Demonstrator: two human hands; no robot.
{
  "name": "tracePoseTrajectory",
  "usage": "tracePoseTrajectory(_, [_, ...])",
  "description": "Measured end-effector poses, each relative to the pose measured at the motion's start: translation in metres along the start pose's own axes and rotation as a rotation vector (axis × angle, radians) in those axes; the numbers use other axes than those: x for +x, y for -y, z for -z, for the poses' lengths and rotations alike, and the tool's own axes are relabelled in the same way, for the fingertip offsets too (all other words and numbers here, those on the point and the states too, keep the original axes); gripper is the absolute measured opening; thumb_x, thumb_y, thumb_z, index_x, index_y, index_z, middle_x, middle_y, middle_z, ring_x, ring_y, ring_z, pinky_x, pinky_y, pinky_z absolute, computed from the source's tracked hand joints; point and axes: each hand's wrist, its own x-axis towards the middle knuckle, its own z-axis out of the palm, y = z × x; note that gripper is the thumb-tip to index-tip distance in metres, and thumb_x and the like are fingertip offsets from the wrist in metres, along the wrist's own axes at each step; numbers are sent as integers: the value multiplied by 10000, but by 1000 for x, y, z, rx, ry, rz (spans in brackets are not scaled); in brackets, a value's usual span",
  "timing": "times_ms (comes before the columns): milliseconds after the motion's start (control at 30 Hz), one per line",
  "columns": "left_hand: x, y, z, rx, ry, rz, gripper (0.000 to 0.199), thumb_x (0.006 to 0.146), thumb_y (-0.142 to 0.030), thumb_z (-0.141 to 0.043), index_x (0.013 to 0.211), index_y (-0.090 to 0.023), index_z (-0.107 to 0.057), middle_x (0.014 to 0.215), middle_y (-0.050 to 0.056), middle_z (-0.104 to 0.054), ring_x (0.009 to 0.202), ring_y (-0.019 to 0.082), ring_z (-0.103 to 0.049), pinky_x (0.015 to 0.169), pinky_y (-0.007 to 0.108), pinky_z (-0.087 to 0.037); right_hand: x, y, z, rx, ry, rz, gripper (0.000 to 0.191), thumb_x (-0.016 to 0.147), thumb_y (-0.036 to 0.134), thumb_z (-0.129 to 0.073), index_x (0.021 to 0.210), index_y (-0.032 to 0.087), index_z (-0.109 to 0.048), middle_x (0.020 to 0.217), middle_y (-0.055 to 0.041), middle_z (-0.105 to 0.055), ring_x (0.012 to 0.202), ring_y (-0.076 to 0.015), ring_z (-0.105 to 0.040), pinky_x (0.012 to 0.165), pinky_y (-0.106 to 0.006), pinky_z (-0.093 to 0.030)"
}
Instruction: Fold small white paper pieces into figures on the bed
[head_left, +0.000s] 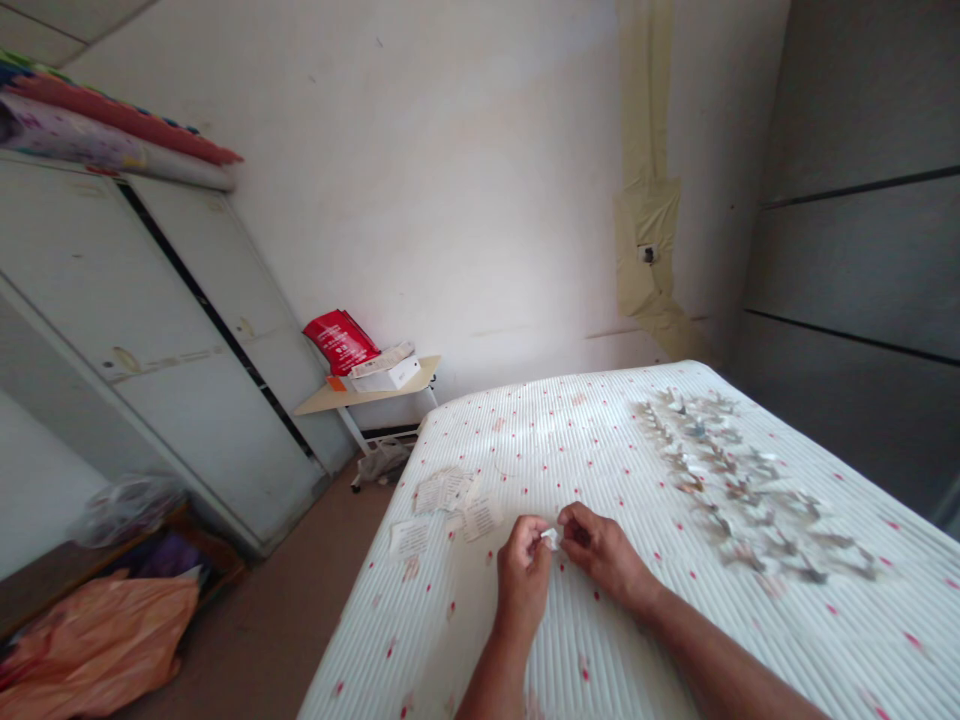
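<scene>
A small folded piece of white paper [551, 537] is between my two hands, above the mattress. My left hand [523, 552] pinches it from the left, between thumb and curled fingers. My right hand [598, 548] has its fingers closed at the paper's right edge; the exact contact is hard to make out. To the left lie several loose printed paper squares [410, 540], some of them overlapping. Many small folded paper figures [761, 517], like birds, stand in rows on the right; they look blurred.
The white mattress [577, 640] with red dots bears everything. Beyond its far left corner stands a small table [322, 402] with a red bag [341, 342] and a white box [390, 377]. Grey cabinets [195, 365] and an orange plastic bag [105, 640] are at left.
</scene>
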Motion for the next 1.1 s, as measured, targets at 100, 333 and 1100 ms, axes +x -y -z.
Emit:
tracePoseTrajectory(100, [0, 1, 0, -54, 22, 4, 155, 791, -249, -438, 869, -177, -552, 803, 15, -624, 776, 149, -570, 718, 229, -425, -1, 3, 1, -100, 3, 59, 166, 743, 115, -446, 876, 204, -493, 695, 27, -547, 619, -104, -508, 592, -209, -389])
tracePoseTrajectory(333, [1, 4, -1, -113, 22, 25, 154, 793, -232, -418, 840, -169, -551, 807, 27, -633, 786, 155, -582, 732, 243, -437, -2, 11, 5, -209, 52, 91, 193, 751, 103, -441, 878, 198, -550, 783, -14, -600, 698, -129, -547, 637, -223, -407])
tracePoseTrajectory(1100, [0, 5, -1, -153, 10, 75, 151, 774, -214, -460, 916, -182, -503, 729, 2, -626, 665, 127, -585, 616, 208, -433, -4, 16, 8, -295, 106, 229, 254, 843, 149, -418, 1019, 206, -591, 902, -53, -608, 827, -148, -572, 736, -239, -424])
